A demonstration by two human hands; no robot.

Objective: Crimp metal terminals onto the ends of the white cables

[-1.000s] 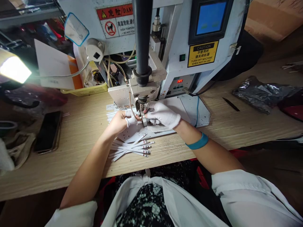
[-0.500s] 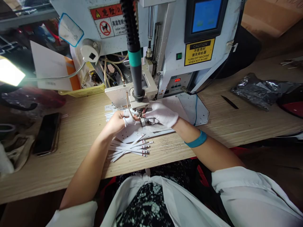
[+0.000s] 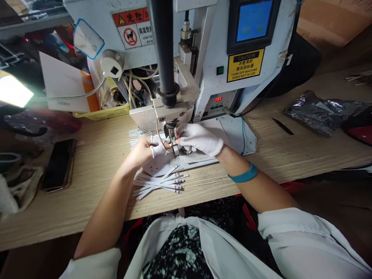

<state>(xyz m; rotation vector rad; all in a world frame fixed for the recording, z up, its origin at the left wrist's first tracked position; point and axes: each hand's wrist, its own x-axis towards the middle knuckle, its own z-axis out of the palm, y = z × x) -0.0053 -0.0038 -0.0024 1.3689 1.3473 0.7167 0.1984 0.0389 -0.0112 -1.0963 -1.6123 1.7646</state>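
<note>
My left hand (image 3: 149, 149), with white covers on some fingers, is pinched at the left side of the machine's tip (image 3: 171, 130). My right hand (image 3: 200, 140), in a white glove, is closed just right of the same tip. What either hand grips is too small to make out. Between them, a small metal block (image 3: 176, 150) stands on the white base plate (image 3: 157, 164). A loose pile of white strips (image 3: 158, 184) with marked ends lies on the wooden table in front of the plate. More white strips lie partly hidden behind my left hand.
The white machine (image 3: 215, 23) rises behind my hands, with its black tube (image 3: 162, 46) overhead. A phone (image 3: 59, 164) and bright lamp (image 3: 14, 91) are at left. At right lie a dark pointed tool (image 3: 283, 126) and a silvery bag (image 3: 322, 112). A yellow basket (image 3: 104, 112) stands behind.
The machine's head and black tube have come down and forward. My right hand has shifted slightly right, its fingers drawn up beside the tip. The red display reads differently. My left hand is nearly unmoved.
</note>
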